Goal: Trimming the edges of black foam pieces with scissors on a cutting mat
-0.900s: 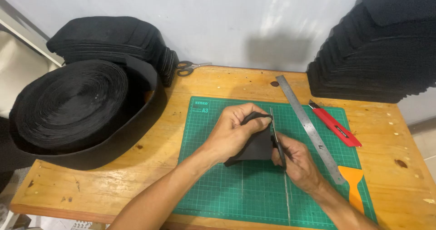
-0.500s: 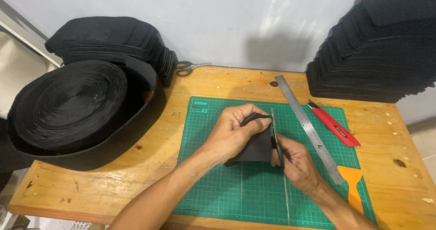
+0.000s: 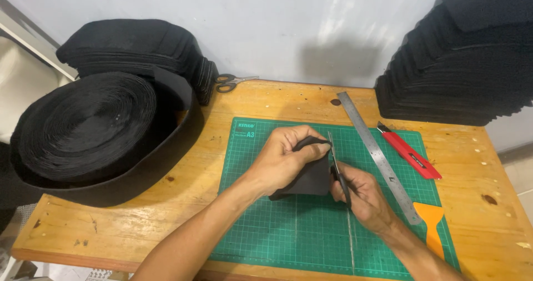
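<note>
My left hand (image 3: 286, 159) grips a folded piece of black fabric (image 3: 308, 180) over the green cutting mat (image 3: 261, 225). My right hand (image 3: 362, 196) holds black-handled scissors (image 3: 336, 161) whose blades run along the right edge of the fabric, tips pointing away from me. The two hands sit close together in the middle of the mat. Most of the scissor handles are hidden inside my right hand.
A steel ruler (image 3: 376, 153) lies diagonally right of my hands, with a red utility knife (image 3: 410, 159) and an orange scraper (image 3: 432, 225) beyond. A big black fabric roll (image 3: 94, 131) sits left, black fabric stacks (image 3: 466, 64) at right, second scissors (image 3: 232, 82) by the wall.
The hands, fabric and scissors have barely shifted; the scissor blades sit a little lower and more tilted along the fabric edge.
</note>
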